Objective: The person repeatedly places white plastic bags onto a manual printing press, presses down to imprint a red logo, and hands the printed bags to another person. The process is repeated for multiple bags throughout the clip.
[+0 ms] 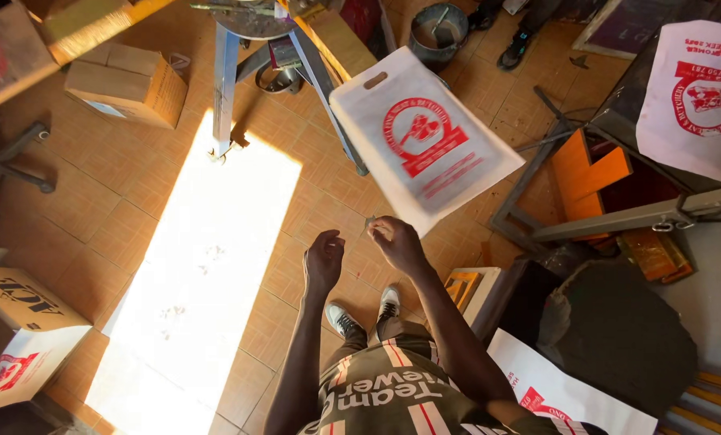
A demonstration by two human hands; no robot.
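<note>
A white flat bag (425, 137) with a red printed emblem and a cut-out handle hangs in the air in front of me, tilted. My right hand (398, 244) pinches its lower corner between thumb and fingers. My left hand (324, 259) hovers just to the left of the right one, a little apart from the bag, fingers loosely bent and holding nothing. Below my hands I see my own shoes on the tiled floor.
A metal stand (226, 89) rises ahead. Cardboard boxes sit at the upper left (131, 80) and lower left (18, 330). A second printed bag (702, 97) lies on a dark frame at right, another (561, 387) at bottom right. A bucket (439, 32) stands beyond.
</note>
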